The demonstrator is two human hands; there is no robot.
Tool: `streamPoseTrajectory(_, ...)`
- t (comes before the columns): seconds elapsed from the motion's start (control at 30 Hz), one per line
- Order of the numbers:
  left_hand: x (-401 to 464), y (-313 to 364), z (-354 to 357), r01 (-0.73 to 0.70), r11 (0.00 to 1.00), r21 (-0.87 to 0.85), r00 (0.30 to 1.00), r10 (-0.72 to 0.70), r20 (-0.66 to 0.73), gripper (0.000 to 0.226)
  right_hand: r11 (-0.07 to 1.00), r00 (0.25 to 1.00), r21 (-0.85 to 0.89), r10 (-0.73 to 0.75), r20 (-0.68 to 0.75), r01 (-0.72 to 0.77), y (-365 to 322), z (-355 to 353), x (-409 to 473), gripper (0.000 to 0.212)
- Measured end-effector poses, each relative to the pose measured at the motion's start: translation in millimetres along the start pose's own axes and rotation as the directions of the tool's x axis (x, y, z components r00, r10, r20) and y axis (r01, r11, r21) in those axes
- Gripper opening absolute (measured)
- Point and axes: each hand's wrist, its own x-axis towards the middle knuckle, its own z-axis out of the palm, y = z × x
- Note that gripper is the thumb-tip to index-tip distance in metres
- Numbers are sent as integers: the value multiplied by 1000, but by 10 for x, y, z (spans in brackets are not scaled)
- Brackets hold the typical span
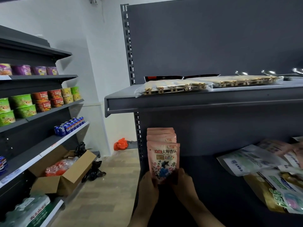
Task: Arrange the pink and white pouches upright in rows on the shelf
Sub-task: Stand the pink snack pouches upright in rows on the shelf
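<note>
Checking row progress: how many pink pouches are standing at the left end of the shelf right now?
4 visible: the front pouch, held at its base by the left hand and right hand, plus three top edges lined up behind it. More may be hidden.

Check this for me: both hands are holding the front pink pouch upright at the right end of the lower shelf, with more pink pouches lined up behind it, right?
Not quite. The head view shows the front pink pouch at the left end of the lower shelf, beside the slotted upright. The rest holds: left hand and right hand hold it upright, more pink pouches behind.
</note>
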Motion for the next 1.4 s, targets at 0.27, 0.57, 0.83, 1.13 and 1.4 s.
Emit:
streamPoseTrajectory(0.27, 24, -95, 61, -105, 994, -19, 994, 105, -35, 36, 1000, 1000, -17, 5, 9, -5, -19, 34, 26, 38)
streamPoseTrajectory(0.57, 2, -172, 74, -204, 978, 30, 976, 206, -64, 42, 999, 998, 10, -42, -37, 42, 37, 57, -49, 49)
streamPoseTrajectory(0.83, -40, -168, 92, -192, 978, 81, 961, 204, -189, 54, 988, 988, 134, -54, -143, 73, 86, 14, -157, 54)
streamPoseTrajectory(1.13, -255, 679, 300, -523, 817, 244, 726, 576, -374, 19, 976, 921, 133, -114, -374, 175, 225, -535, -275, 34)
streamPoseTrajectory(1.4, -361, 1543, 1280, -640, 762, 95, 747, 647, -156, 23, 981, 876, 109, -89, -475, 158, 830, -1687, -230, 17)
